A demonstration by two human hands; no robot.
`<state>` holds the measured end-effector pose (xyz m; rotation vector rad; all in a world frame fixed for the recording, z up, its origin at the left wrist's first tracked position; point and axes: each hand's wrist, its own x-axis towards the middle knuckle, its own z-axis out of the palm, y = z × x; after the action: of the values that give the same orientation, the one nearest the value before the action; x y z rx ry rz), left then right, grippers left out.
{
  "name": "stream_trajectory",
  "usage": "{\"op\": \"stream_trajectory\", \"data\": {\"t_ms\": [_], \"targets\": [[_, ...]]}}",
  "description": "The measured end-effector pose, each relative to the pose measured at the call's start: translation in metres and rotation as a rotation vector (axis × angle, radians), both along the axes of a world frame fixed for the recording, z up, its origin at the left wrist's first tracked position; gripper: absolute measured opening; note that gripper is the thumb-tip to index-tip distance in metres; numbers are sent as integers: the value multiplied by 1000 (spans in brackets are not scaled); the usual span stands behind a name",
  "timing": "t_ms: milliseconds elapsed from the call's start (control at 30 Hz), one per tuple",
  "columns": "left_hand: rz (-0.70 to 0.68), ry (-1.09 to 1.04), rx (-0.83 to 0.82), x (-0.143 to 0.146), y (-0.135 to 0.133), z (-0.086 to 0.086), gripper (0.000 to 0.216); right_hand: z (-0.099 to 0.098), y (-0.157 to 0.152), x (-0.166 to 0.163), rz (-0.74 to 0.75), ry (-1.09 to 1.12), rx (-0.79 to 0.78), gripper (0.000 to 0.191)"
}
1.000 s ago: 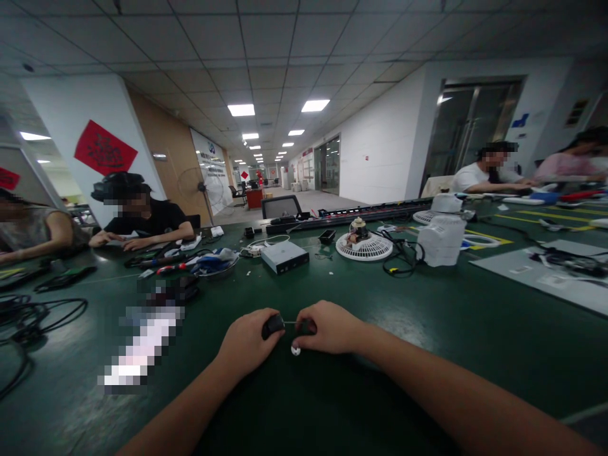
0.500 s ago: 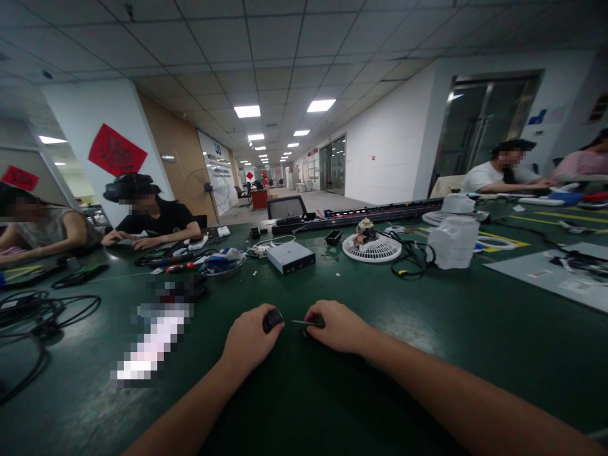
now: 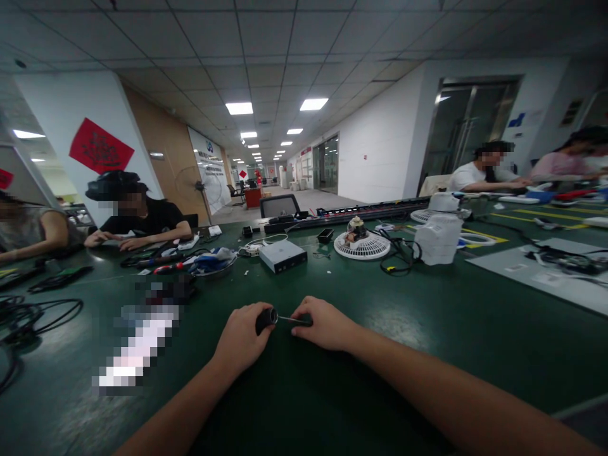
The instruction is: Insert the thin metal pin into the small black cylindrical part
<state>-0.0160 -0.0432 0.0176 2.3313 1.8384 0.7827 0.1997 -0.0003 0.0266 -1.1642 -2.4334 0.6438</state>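
In my left hand (image 3: 242, 335), fingers wrapped round it, is a short black cylindrical part (image 3: 266, 320) whose round, ringed opening faces right. My right hand (image 3: 325, 324) pinches the dark handle of what looks like a thin screwdriver (image 3: 286, 319). Its slim metal shaft points left at the opening of the black part; whether the tip is inside or just touching the rim is too small to tell. Both hands are low over the dark green table (image 3: 332, 392), and my fingers hide part of each thing.
Beyond my hands are a grey disc drive (image 3: 284, 256), a white fan grille with a motor (image 3: 361, 246) and a white plastic housing (image 3: 437, 240). Cables (image 3: 42, 316) and a blurred-out bright object (image 3: 142, 345) lie left. A grey board (image 3: 546, 272) lies right. Co-workers (image 3: 137, 218) sit around the table.
The black part has turned so its opening shows toward the right, and the screwdriver's shaft has come up to it. The view has swung slightly to the right.
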Motion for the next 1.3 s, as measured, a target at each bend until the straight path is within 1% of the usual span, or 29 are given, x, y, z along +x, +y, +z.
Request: {"op": "stream_trajectory", "data": {"t_ms": [167, 333, 400, 567, 800, 933, 1067, 1200, 1300], "targets": [[-13, -13, -3, -1, 0, 1, 22, 3, 0, 0, -4, -30, -41, 18], [-47, 3, -15, 3, -5, 4, 21, 6, 1, 1, -6, 117, -60, 18], [-91, 7, 0, 5, -6, 6, 22, 7, 0, -1, 20, 189, -45, 16], [-171, 7, 19, 8, -10, 7, 24, 8, -5, -3, 51, 331, 61, 12], [-235, -21, 37, 5, -10, 2, 34, 4, -5, -4, 76, 377, 110, 11], [-256, -17, 37, 6, -11, 3, 37, 3, -5, -4, 74, 357, 153, 9], [-273, -20, 56, 6, -11, 2, 34, 1, -3, -5, 69, 366, 112, 8], [-294, -5, 68, 6, -11, 1, 33, -1, 0, -4, 186, 401, 47, 6], [-297, 12, 80, 5, -11, 2, 32, -2, 0, -4, 235, 399, 67, 7]]}}
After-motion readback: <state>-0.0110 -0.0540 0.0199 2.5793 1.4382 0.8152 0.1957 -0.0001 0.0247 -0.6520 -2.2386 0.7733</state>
